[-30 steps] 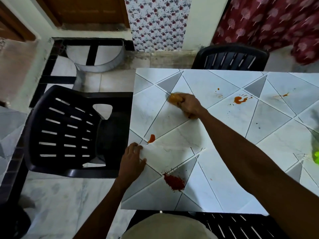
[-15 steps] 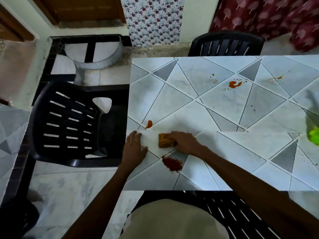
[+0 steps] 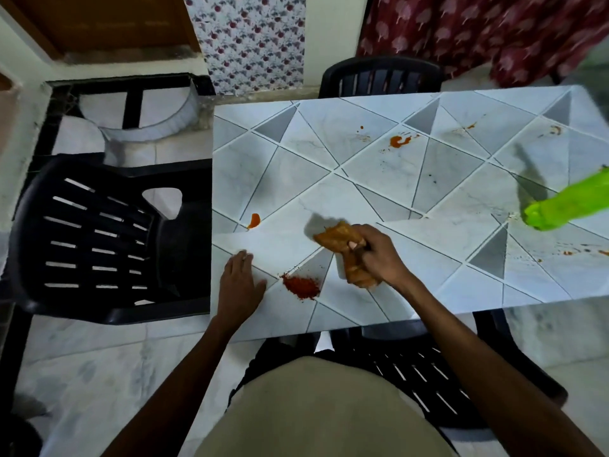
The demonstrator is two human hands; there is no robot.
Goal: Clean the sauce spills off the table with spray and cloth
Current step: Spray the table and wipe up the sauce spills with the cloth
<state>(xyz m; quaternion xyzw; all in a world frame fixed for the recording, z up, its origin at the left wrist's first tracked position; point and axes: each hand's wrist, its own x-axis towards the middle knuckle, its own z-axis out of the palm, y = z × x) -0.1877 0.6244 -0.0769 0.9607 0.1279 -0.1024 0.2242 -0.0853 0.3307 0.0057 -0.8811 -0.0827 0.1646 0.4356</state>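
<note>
My right hand (image 3: 379,255) grips a bunched orange cloth (image 3: 339,242), held just above the near part of the marble-patterned table (image 3: 428,275). My left hand (image 3: 239,285) lies flat and open on the table's near left corner. Between the hands sits a patch of dark red sauce (image 3: 301,286). A small orange drop (image 3: 253,221) lies near the left edge. More orange smears (image 3: 397,141) mark the far side, and faint specks (image 3: 583,250) lie at the right. A green spray bottle (image 3: 566,206) lies at the right edge of the view.
A black plastic chair (image 3: 99,239) stands at the table's left side, another (image 3: 379,77) at the far side, and a third (image 3: 428,367) under me. A red patterned curtain (image 3: 478,34) hangs at the back right.
My right hand drew the cloth from the far left of the table back toward me, then lifted it and shifted right of the red patch. My left hand stayed on the near corner.
</note>
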